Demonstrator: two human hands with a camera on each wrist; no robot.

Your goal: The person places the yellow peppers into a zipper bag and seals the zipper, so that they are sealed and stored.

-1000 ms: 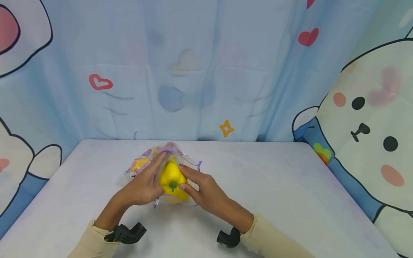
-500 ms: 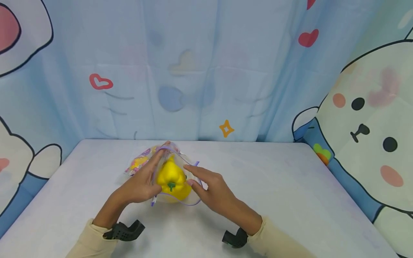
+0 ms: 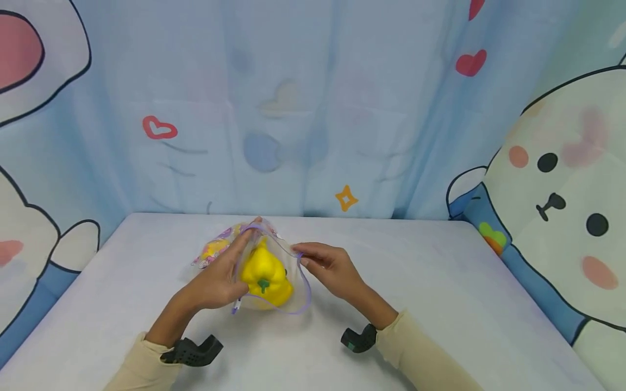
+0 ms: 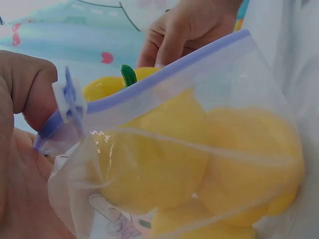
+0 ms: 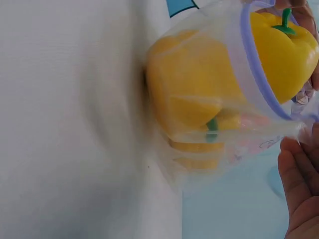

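Note:
A clear printed zip bag [image 3: 302, 309] with a purple zip rim stands with its mouth wide toward me. Inside are several yellow bell peppers; the uppermost pepper [image 3: 264, 269] shows its green stem at the mouth. My left hand [image 3: 215, 279] grips the bag's left side, thumb over the rim and long fingers along the printed back. Beside that thumb, in the left wrist view, sits the white and purple zip slider [image 4: 65, 102]. My right hand [image 3: 335, 271] pinches the rim on the bag's right side between thumb and fingers. The lower peppers [image 5: 184, 84] show through the film.
The bag stands on a white-covered table [image 3: 440, 304], left of centre. A pale blue curtain [image 3: 303, 108] with cartoon prints hangs behind it. Each wrist carries a black camera mount [image 3: 193, 351] over a beige sleeve [image 3: 425, 353].
My right hand has left the pepper, moved right and taken hold of the bag's right rim. The mouth is spread wider. My left hand keeps its hold.

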